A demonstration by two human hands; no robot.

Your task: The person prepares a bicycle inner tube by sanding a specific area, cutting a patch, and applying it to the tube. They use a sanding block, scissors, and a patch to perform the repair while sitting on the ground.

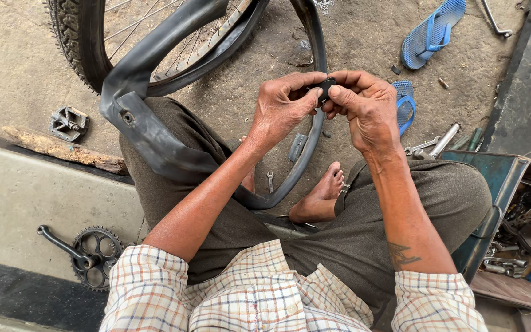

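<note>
A black bicycle inner tube (155, 138) loops over my left knee and runs up to my hands. My left hand (284, 104) and my right hand (367, 107) meet in front of me, both pinching the same small fold of the tube (326, 87) between thumbs and fingers. The tube's valve hole (129, 116) shows on the flattened part by my left knee. Behind the tube stands a bicycle wheel (84, 43) with a knobby tyre and spokes.
A crank with chainring (90, 249) lies on the concrete step at left, with a pedal (69, 123) and a wooden stick (62, 149) beyond. Blue sandals (431, 34) sit on the dirt. Wrenches (434, 144) and an open metal toolbox (511, 209) are at right.
</note>
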